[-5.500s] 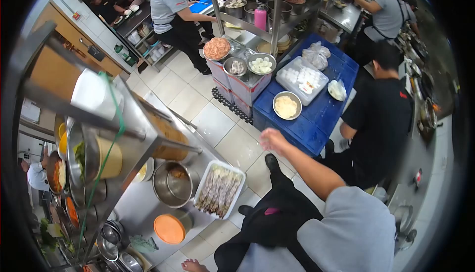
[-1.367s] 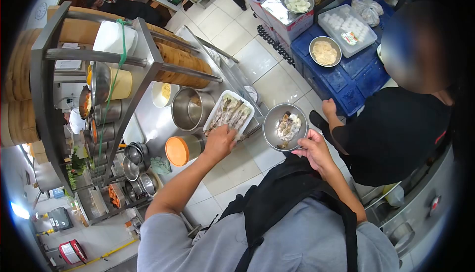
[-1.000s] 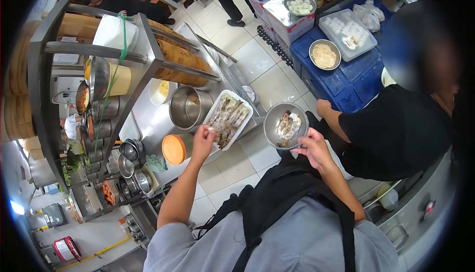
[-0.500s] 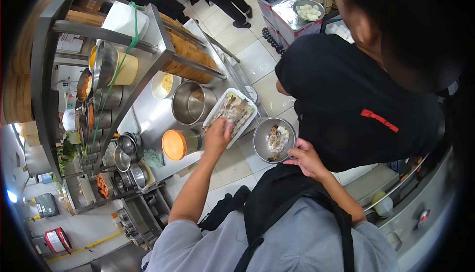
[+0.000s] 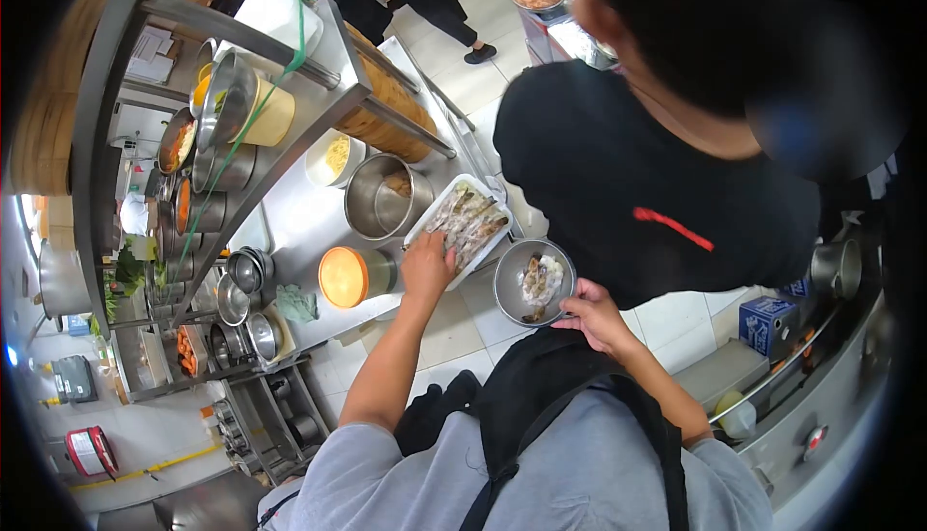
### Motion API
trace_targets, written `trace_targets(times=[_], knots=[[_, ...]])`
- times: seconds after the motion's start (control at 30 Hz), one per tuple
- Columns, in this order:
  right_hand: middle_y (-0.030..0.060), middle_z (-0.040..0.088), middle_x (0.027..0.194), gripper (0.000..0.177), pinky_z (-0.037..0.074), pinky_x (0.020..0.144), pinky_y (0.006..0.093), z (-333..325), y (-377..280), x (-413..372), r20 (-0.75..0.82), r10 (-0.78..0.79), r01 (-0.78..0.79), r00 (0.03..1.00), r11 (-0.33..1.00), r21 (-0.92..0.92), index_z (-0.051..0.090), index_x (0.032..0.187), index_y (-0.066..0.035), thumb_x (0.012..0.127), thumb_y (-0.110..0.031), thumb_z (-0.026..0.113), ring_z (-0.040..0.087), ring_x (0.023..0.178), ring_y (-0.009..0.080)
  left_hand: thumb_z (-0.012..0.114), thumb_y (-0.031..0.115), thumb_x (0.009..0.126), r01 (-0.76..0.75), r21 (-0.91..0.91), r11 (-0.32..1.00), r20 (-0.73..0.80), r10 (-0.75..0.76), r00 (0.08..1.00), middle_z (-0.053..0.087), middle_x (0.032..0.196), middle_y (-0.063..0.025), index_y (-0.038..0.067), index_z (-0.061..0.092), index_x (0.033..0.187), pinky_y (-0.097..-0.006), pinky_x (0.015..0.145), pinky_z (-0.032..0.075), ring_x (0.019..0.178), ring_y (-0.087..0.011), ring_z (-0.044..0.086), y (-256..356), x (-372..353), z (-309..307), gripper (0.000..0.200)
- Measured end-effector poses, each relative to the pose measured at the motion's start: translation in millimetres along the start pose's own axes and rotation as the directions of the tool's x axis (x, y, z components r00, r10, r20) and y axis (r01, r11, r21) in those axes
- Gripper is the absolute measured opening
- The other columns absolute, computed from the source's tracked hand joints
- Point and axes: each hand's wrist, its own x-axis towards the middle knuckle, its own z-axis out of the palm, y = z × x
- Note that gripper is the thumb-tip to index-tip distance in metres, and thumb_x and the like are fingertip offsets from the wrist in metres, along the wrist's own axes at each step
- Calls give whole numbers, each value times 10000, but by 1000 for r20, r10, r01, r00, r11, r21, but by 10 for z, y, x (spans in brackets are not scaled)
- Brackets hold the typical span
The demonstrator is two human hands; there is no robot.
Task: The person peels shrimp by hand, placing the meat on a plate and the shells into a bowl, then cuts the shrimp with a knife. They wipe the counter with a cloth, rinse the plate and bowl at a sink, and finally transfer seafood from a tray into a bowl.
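Observation:
My right hand (image 5: 593,315) grips the rim of a metal bowl (image 5: 504,292) between thumb and fingers. Pale, white-coated pieces of what looks like shrimp (image 5: 541,285), some with dark brownish parts, sit in the bowl. My left hand (image 5: 428,266) is at the near side of a white rectangular tray (image 5: 493,238), fingers curled down onto the food. Long greyish, white-coated pieces (image 5: 470,217) fill that tray; my fingertips are hidden among them, and I cannot tell what they hold.
On the steel counter stand a deep metal pot (image 5: 362,203), an orange-lidded tub (image 5: 343,277) and a white bowl of yellow shreds (image 5: 335,156). A metal shelf (image 5: 280,154) rises at left. A person in black (image 5: 637,164) stands close ahead on the right.
My left hand has come down onto the food in the tray. The bowl stays in my right hand. The person in black has shifted left in view.

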Motion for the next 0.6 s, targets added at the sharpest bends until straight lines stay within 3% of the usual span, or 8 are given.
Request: trace_targets(times=[0.2,0.37,0.47,0.5,0.53,0.6], knots=[[39,607,925,168,630,763,396,46,-3,-25,2,-12,12,1000,1000,-27,497,837,-102,907,-15,622,646,852,156,740,162,738,8,59,998,121,-15,993,594,940,-112,90,665,1004,-482,759,506,917,-333,624,-55,51,-80,286],[41,605,921,170,634,740,384,71,-58,-28,-9,-32,31,999,999,-27,495,836,-102,903,-10,620,646,835,155,718,159,749,-44,-44,998,261,54,964,613,945,-145,66,698,975,-488,769,502,923,-355,622,-164,13,-287,246],[50,608,927,175,638,722,377,117,-68,-11,-51,-54,53,997,998,-27,491,831,-96,894,3,620,648,831,157,702,136,773,7,24,1000,204,-11,979,631,961,-152,65,712,977,-478,803,512,935,-358,628,36,84,-470,216],[56,618,945,193,635,717,372,108,-43,36,-35,-99,99,994,995,-8,481,826,-95,885,10,632,648,839,158,714,149,804,-16,-118,993,128,31,991,660,961,-154,55,711,993,-464,820,519,916,-360,644,108,126,-495,211],[62,628,963,212,632,712,366,116,-29,66,-15,-144,144,990,990,10,470,821,-93,875,17,644,648,847,158,714,149,804,-17,-132,991,131,35,991,660,961,-154,55,711,993,-464,820,519,916,-360,644,262,160,-566,211],[57,626,953,219,627,693,350,204,-38,94,-6,-173,173,985,985,1,467,817,-89,871,22,649,639,834,149,743,195,819,116,-591,798,262,54,963,680,954,-159,41,708,1004,-461,793,525,889,-358,658,643,201,-654,244]])
